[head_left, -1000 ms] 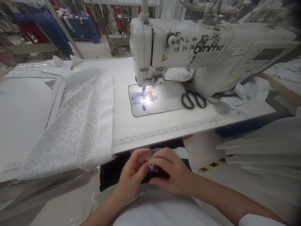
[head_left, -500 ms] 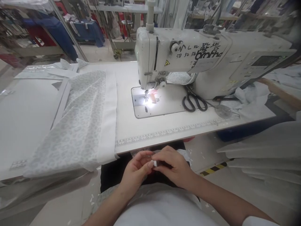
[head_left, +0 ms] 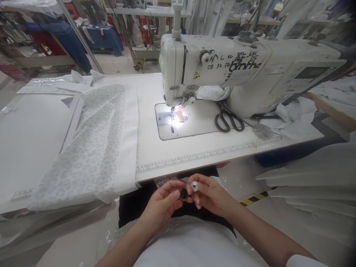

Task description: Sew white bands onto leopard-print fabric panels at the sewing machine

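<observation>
Just off the table's front edge, above my lap, both hands are close together. My left hand point(head_left: 162, 198) pinches a small dark round bobbin case point(head_left: 183, 193) between thumb and fingers. A pale metal bobbin point(head_left: 194, 186) with a hole in its middle is gripped by my right hand point(head_left: 210, 193), its flat face turned up. The two small parts are apart, side by side. Beyond them stands a white sewing machine point(head_left: 200, 66), its lamp lighting the needle plate point(head_left: 164, 128).
Black-handled scissors point(head_left: 229, 118) lie by the machine's base. Leopard-patterned fabric point(head_left: 97, 137) covers the table's left part and hangs over the front edge. A printed ruler point(head_left: 194, 155) runs along the front. Crumpled white cloth point(head_left: 294, 115) lies on the right.
The bobbin has come away from between both hands and sits in my right hand, slightly to the right. The dark case now shows in my left fingers.
</observation>
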`<act>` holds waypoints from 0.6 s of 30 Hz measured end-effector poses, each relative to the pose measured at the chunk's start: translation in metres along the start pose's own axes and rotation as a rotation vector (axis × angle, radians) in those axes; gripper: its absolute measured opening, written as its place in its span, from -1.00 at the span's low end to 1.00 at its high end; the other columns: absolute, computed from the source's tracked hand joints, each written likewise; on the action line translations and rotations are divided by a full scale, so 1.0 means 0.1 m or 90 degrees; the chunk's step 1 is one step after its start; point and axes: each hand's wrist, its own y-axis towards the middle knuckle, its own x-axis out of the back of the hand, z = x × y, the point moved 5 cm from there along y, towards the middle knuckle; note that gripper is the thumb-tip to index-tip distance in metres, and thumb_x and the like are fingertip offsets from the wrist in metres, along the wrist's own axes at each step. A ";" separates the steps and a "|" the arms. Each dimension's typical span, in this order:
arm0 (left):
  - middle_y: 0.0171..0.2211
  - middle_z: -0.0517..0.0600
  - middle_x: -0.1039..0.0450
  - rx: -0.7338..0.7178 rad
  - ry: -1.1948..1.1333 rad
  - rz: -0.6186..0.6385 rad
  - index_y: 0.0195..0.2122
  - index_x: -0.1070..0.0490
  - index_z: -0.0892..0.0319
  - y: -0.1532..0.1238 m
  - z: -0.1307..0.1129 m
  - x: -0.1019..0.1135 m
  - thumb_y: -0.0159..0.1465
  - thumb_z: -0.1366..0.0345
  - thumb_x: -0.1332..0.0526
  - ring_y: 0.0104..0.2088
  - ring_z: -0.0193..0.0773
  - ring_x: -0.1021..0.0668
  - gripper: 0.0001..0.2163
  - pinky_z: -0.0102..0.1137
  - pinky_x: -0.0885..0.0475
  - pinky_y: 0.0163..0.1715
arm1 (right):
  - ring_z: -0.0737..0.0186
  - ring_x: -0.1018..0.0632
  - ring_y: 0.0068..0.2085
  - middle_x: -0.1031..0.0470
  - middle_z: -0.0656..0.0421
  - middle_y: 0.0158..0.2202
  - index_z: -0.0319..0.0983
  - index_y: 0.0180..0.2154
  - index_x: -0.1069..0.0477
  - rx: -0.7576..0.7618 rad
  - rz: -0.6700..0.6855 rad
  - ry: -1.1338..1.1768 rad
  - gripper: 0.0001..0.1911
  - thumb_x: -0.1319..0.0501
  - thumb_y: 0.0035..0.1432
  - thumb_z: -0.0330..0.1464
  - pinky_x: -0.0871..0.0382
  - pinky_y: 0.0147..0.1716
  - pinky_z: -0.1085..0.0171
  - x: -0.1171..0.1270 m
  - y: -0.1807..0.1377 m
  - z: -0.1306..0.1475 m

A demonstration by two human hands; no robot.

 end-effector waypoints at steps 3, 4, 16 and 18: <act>-0.31 0.02 -0.50 0.011 -0.019 0.027 -0.24 -0.46 0.23 0.01 0.03 -0.01 0.17 0.36 -0.26 -0.34 -0.34 -0.55 -0.86 -0.49 -0.40 -0.29 | 0.53 -0.37 -0.62 -0.37 0.26 -0.45 -0.27 -0.30 -0.38 -0.009 0.004 0.034 -0.77 -0.26 0.11 -0.23 -0.36 -0.66 0.52 -0.04 0.01 0.02; -0.30 0.02 -0.50 0.012 -0.021 0.034 -0.23 -0.47 0.23 0.02 0.03 -0.01 0.17 0.36 -0.25 -0.34 -0.34 -0.55 -0.86 -0.48 -0.40 -0.27 | 0.54 -0.35 -0.63 -0.35 0.27 -0.47 -0.27 -0.31 -0.38 -0.009 0.005 0.034 -0.77 -0.25 0.12 -0.23 -0.35 -0.69 0.52 -0.05 0.02 0.03; -0.31 0.03 -0.48 0.031 0.023 -0.017 -0.24 -0.48 0.26 0.05 0.05 0.10 0.11 0.36 -0.31 -0.34 -0.33 -0.53 -0.82 -0.46 -0.37 -0.27 | 0.48 -0.32 -0.66 -0.25 0.30 -0.54 -0.18 -0.24 -0.36 0.203 -0.041 -0.193 -0.81 -0.13 0.22 -0.20 -0.26 -0.70 0.45 -0.14 -0.09 0.41; -0.29 0.05 -0.47 0.039 0.016 -0.038 -0.24 -0.48 0.26 0.03 0.08 0.16 0.12 0.36 -0.30 -0.33 -0.34 -0.53 -0.82 -0.47 -0.36 -0.26 | 0.47 -0.29 -0.66 -0.22 0.30 -0.52 -0.15 -0.26 -0.38 0.262 -0.081 -0.166 -0.80 -0.18 0.16 -0.17 -0.23 -0.74 0.45 -0.11 -0.16 0.63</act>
